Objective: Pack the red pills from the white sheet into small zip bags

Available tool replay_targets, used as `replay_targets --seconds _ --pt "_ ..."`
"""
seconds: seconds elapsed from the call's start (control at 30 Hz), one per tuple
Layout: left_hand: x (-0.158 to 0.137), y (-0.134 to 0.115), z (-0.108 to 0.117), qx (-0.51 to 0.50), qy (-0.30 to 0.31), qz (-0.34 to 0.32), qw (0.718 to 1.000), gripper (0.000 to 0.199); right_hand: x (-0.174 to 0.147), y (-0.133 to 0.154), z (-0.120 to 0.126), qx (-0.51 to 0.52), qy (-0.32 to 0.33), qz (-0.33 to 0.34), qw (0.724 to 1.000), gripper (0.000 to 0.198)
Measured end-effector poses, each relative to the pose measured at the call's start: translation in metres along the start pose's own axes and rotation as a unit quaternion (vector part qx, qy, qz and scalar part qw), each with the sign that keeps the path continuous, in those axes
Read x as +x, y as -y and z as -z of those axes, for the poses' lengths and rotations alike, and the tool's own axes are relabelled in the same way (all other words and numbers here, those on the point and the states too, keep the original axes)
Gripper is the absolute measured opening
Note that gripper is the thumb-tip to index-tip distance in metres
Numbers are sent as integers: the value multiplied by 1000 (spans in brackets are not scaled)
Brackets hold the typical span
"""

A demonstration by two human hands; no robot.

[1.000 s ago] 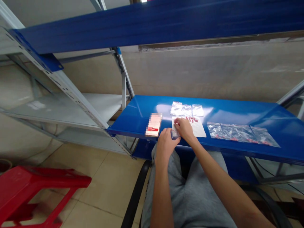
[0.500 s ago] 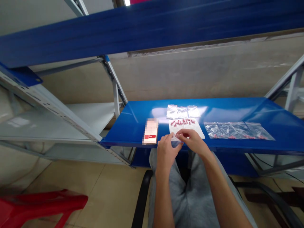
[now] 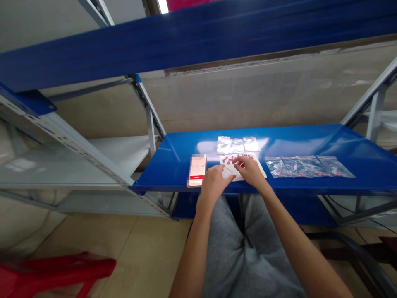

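Observation:
On a white sheet lie several small red beads, gathered along its far side. My left hand is over the sheet's left front corner, with a thin reddish strand sticking out from its fingertips toward the right. My right hand is above the sheet, fingers bent and tips drawn together beside the beads. Whatever those fingertips hold, if anything, is too small to make out. My right hand covers part of the bead group.
A phone with a lit screen lies left of the sheet. Clear zip bags lie behind it. More bags with red pieces inside lie to the right on the blue shelf. A blue beam crosses above.
My right hand has moved away from the left fingertips, up toward the beads. The strand now shows in the gap between the hands. The view has shifted slightly.

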State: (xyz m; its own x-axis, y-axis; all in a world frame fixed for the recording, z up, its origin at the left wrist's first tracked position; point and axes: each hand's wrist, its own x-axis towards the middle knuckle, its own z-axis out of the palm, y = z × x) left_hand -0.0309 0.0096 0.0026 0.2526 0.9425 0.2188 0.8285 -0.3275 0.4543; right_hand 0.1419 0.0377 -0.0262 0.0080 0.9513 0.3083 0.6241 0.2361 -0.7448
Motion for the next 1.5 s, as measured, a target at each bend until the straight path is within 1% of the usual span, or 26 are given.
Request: replay_targets --seconds 0.1,0.2,0.33,0.43,0.53,0.7,0.77,0.87,0.93,1.0,1.1,1.17,1.23,1.33,1.4,1.5 --pt "1 2 -5 11 -2 11 1000 32 18 -2 -8 -71 5 12 997 18" --pt "-1 5 -11 3 -16 9 1000 28 27 -5 -12 -114 18 30 993 24" --pt "-4 11 -13 -9 -10 -3 1000 35 32 -7 -12 -144 54 59 986 24" --pt "-6 11 -13 -6 -11 -2 1000 34 37 -6 -12 -169 73 73 980 21" --pt "-6 9 -14 -3 -15 5 1000 31 41 -3 -14 -195 98 75 973 21" --pt "-5 7 -14 1 -10 11 1000 26 44 3 -18 -253 146 61 955 28" --pt "-5 7 -13 -4 -11 12 1000 26 47 5 -18 -260 156 70 950 28" --pt "-4 7 -11 -11 -9 14 1000 28 50 7 -13 -231 143 95 958 23" --pt "-3 6 -10 -17 -14 15 1000 32 49 6 -7 -177 115 94 973 19" --pt "-1 5 -9 -26 -22 11 999 35 46 5 1 -100 103 79 986 18" --pt "5 4 -4 -48 -35 -2 998 36 37 2 7 8 124 63 990 24" --pt "11 3 0 -66 -43 -12 997 39 31 2 6 43 135 69 988 26" --pt "16 3 3 -87 -40 -21 995 39 29 1 4 59 147 79 984 29" --pt "23 5 4 -115 -28 -19 993 34 34 -1 3 81 174 82 978 34" --pt "27 6 2 -120 -34 -8 992 34 39 -5 5 75 153 69 983 31" --pt "29 8 -3 -111 -46 3 993 36 44 -10 3 -11 85 27 996 20"
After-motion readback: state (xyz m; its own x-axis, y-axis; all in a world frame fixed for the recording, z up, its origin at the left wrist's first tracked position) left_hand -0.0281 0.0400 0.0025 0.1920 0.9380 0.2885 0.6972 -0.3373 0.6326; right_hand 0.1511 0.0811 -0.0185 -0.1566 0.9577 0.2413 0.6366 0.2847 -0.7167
